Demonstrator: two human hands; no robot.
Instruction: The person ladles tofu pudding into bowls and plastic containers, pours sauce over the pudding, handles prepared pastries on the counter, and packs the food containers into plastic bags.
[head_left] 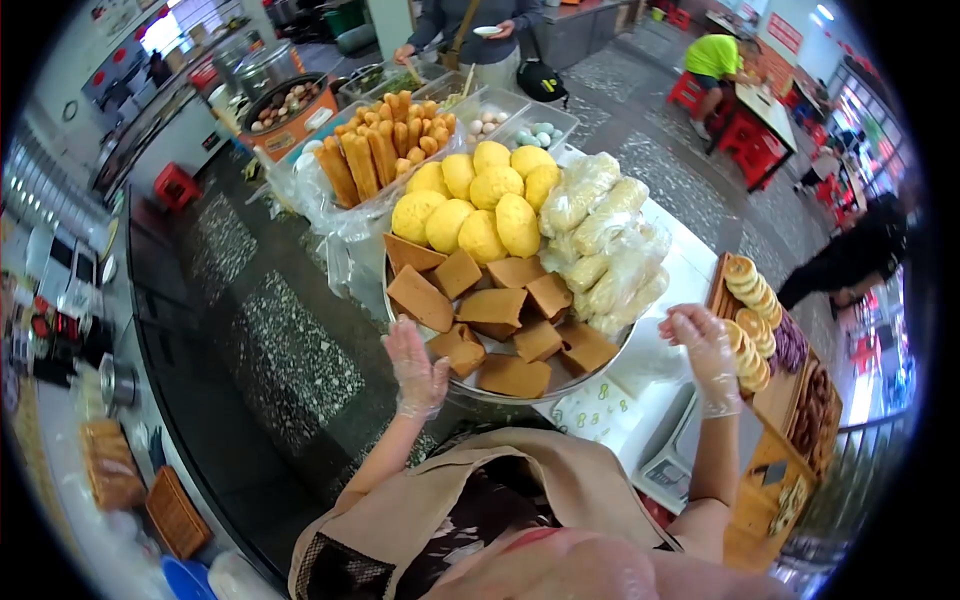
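My left hand (415,368), in a clear plastic glove, is open with its fingers stretched out beside the left rim of a large round pan (600,376). Several brown cake pieces (515,390) lie in the front of the pan, nearest this hand. Behind them are piled yellow buns (496,187) and pale rolls wrapped in clear plastic (598,215). My right hand (703,350), also gloved, is raised right of the pan with its fingers curled together. Clear plastic (650,365) lies near its fingertips; whether they grip anything I cannot make out.
Fried dough sticks (370,160) stand behind the pan on the left, near tubs of eggs (540,134). Round flatbreads (745,345) line a wooden tray at right, beside a scale (668,470). A person with a bowl (487,31) stands across the stall.
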